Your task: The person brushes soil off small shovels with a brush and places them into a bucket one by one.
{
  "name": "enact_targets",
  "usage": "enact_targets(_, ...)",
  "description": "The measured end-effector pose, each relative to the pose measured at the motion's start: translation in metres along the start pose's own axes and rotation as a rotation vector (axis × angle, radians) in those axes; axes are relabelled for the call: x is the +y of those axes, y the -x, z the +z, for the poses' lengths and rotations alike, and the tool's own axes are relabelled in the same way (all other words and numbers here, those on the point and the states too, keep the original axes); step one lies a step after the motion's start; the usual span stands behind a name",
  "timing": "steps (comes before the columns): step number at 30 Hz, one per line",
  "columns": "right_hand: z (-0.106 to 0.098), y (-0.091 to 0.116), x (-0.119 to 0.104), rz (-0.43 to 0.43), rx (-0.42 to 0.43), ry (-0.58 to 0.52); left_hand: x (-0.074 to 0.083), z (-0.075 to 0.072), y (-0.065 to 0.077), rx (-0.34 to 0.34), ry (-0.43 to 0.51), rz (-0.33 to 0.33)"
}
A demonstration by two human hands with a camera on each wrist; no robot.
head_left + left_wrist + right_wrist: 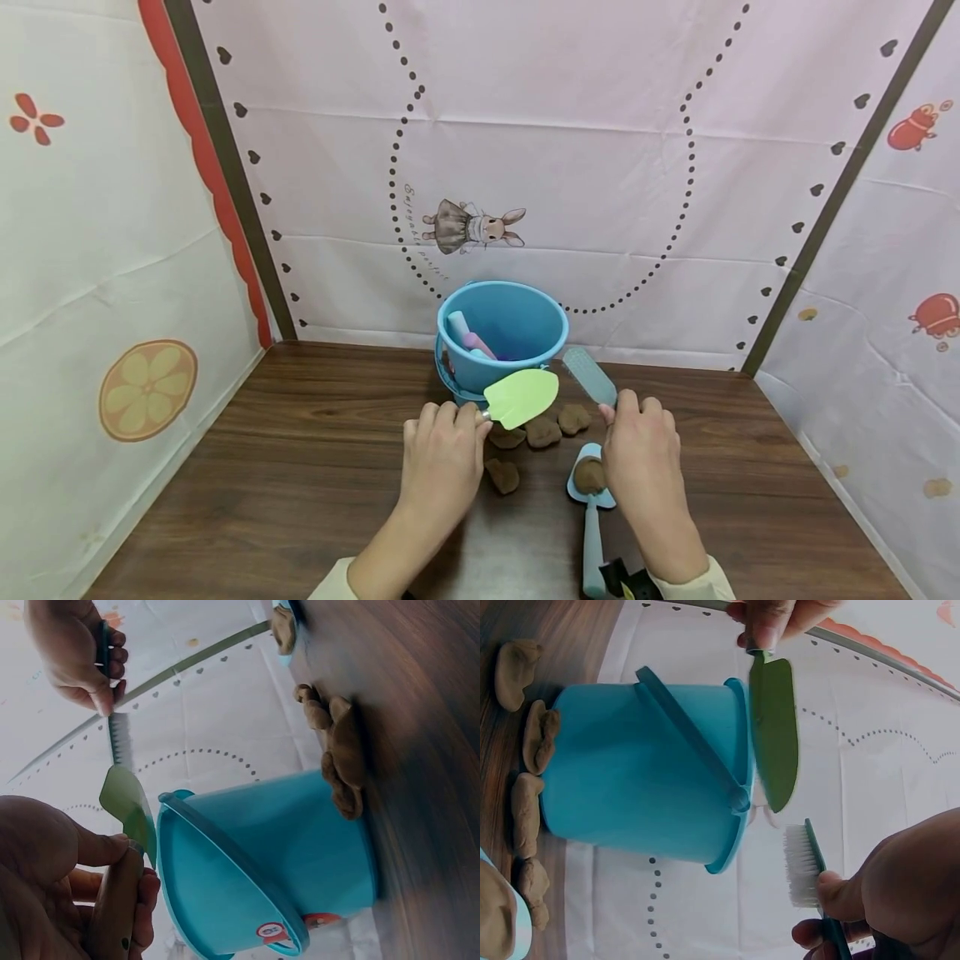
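My left hand [442,458] grips the wooden handle of a small trowel [522,397] with a light green blade, held up in front of the bucket. In my right hand [647,458] is a brush [590,375] with a teal back; its white bristles [801,866] show in the right wrist view. The trowel blade and the brush are apart. Behind them stands a blue bucket [525,321], upright, with its handle hanging down at the side. Pale blue and purple pieces [478,343] lie inside it, only partly visible.
Several brown clay-like lumps [543,432] lie on the wooden table [300,467] before the bucket. A light blue toy shovel [592,542] lies beside my right forearm, with a brown lump [589,475] on its blade. Printed cloth walls [600,192] enclose the table.
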State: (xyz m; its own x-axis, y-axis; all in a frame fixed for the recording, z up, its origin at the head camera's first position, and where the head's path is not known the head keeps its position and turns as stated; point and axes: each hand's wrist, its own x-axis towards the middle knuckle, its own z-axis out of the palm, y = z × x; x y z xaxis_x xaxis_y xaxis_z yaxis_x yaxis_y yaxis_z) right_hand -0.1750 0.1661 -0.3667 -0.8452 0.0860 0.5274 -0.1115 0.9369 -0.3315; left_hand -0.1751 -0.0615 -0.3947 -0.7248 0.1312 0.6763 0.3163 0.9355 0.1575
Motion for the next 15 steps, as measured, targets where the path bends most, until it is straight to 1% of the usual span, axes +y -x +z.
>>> enact_targets(2, -0.001, 0.001, -0.001, -0.008, 0.007, -0.005, -0.001, 0.001, 0.0, -0.042, 0.019, -0.023)
enact_targets(3, -0.002, 0.001, -0.001, -0.014, 0.011, -0.007, -0.002, 0.001, -0.001, -0.074, 0.041, -0.038)
enact_targets(5, -0.004, 0.001, -0.003, -0.027, 0.021, -0.017, -0.005, 0.0, -0.003, -0.155, 0.122, -0.073)
enact_targets(6, -0.005, 0.002, -0.004, -0.032, 0.028, -0.023, -0.006, 0.0, -0.004, -0.212, 0.189, -0.097)
enact_targets(8, -0.007, 0.002, -0.005, -0.044, 0.043, -0.034, -0.01, -0.001, -0.007, -0.345, 0.363, -0.161)
enact_targets(11, -0.01, 0.003, -0.009, -0.059, 0.065, -0.052, -0.017, -0.002, -0.012, -0.547, 0.649, -0.251)
enact_targets(12, -0.01, 0.003, -0.009, -0.063, 0.071, -0.056, -0.019, -0.001, -0.013, -0.606, 0.748, -0.283)
enact_targets(15, -0.013, 0.003, -0.012, -0.065, 0.068, -0.069, -0.023, -0.001, -0.015, -0.75, 1.042, -0.357)
